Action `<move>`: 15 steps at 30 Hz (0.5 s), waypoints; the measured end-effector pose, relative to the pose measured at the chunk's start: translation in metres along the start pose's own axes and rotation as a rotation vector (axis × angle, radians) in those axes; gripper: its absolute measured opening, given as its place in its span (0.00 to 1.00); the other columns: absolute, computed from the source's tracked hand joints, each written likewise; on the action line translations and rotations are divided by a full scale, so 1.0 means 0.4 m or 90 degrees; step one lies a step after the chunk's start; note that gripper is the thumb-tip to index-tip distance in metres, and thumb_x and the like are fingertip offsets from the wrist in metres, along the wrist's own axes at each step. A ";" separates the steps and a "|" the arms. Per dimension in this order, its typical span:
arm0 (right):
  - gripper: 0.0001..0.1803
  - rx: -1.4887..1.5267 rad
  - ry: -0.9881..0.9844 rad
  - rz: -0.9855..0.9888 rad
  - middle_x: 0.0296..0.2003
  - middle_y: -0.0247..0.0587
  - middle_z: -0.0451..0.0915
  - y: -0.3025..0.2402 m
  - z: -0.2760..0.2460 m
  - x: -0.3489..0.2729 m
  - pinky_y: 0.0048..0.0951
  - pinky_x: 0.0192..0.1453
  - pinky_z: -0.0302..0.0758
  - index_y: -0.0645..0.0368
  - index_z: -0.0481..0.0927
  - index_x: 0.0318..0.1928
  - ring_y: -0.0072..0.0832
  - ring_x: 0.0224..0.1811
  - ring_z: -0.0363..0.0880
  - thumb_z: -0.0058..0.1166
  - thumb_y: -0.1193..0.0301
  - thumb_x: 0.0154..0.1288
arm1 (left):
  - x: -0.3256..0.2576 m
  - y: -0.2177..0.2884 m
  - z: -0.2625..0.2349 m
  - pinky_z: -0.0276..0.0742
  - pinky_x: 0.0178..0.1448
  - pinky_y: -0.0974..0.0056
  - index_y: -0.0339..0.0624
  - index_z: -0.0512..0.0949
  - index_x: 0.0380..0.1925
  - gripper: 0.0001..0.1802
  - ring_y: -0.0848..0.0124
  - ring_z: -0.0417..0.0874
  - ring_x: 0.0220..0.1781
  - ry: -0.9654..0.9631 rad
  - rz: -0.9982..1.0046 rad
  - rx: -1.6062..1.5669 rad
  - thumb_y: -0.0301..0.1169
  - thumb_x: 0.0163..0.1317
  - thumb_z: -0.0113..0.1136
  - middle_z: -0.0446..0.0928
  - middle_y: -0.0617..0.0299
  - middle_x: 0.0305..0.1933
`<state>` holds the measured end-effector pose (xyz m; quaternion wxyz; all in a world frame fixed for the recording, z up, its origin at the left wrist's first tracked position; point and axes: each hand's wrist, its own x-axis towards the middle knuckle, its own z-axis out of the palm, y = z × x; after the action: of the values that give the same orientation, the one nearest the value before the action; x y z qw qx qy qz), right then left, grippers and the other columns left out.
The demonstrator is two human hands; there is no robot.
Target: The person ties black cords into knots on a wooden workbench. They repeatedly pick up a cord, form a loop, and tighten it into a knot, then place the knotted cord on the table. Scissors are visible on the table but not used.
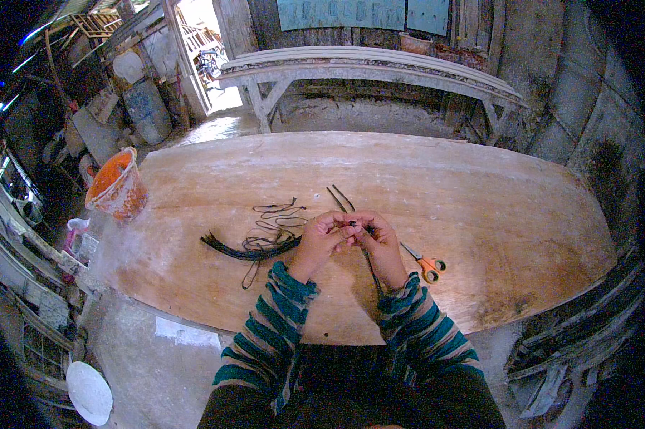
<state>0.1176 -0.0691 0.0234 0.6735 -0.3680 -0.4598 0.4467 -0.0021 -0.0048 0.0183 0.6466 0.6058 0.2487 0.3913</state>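
Observation:
My left hand [322, 239] and my right hand [381, 247] meet over the middle of the table, fingertips pinched together. Between them is a black cord [339, 199], its two ends sticking out beyond my fingers. More of its dark length runs down beside my right wrist. The exact spot where the fingers grip it is small and mostly covered, so a knot cannot be made out. Left of my left hand lies a bundle of black cords [245, 253], with a thin dark string [271, 223] in loose loops next to it. Scissors with orange handles [431, 270] rest right of my right hand.
The wooden table [508, 229] spreads around my hands. An orange bucket [120, 187] with whitish smears stands by its left edge. Beyond the far edge is a long pale bench [365, 68]. A white round lid or basin [90, 393] is low on the left.

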 end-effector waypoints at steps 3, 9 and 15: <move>0.06 -0.045 0.003 -0.008 0.30 0.32 0.74 -0.001 -0.002 0.001 0.20 0.39 0.69 0.62 0.74 0.37 0.20 0.30 0.71 0.45 0.76 0.61 | -0.001 -0.011 -0.010 0.63 0.23 0.78 0.41 0.74 0.35 0.09 0.82 0.75 0.27 -0.001 0.021 0.027 0.29 0.54 0.58 0.78 0.67 0.29; 0.05 -0.021 -0.002 -0.008 0.30 0.33 0.75 0.010 -0.016 0.007 0.20 0.39 0.69 0.61 0.74 0.36 0.21 0.31 0.71 0.46 0.76 0.60 | -0.005 -0.014 0.002 0.65 0.22 0.78 0.40 0.72 0.31 0.04 0.77 0.75 0.25 0.055 0.047 -0.007 0.22 0.54 0.55 0.77 0.62 0.29; 0.04 0.045 -0.039 0.081 0.28 0.32 0.74 -0.018 -0.015 0.003 0.18 0.34 0.68 0.60 0.73 0.35 0.19 0.28 0.70 0.45 0.75 0.60 | -0.003 -0.007 -0.022 0.68 0.25 0.76 0.41 0.72 0.33 0.05 0.77 0.77 0.27 -0.059 -0.024 -0.103 0.27 0.57 0.54 0.77 0.64 0.29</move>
<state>0.1254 -0.0708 0.0286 0.6419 -0.3587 -0.4398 0.5155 -0.0094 -0.0005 0.0142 0.7116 0.5643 0.1970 0.3694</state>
